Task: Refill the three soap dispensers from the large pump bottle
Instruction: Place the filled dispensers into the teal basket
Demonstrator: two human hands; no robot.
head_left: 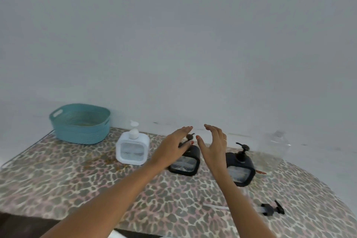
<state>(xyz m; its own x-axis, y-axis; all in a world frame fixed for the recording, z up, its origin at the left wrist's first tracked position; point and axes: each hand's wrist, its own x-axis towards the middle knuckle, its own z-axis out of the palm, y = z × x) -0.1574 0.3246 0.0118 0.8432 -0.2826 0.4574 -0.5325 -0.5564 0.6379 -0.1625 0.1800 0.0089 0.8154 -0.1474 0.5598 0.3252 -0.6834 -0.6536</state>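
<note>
Three square dispensers stand in a row on the leopard-print table (58,185): a white one (133,150) at the left, a black one (185,160) in the middle and another black one (239,168) to the right. My left hand (172,147) hovers over the middle dispenser with straight fingers, partly hiding its pump. My right hand (213,147) is held open just to that dispenser's right, holding nothing. The large clear bottle (272,149) stands at the far right without its pump. A loose black pump head (270,208) with its tube lies on the table near the front right.
A teal basket (80,123) sits at the back left against the white wall. Brownish stains mark the tabletop left of the white dispenser. A small reddish object (260,172) lies beside the right black dispenser.
</note>
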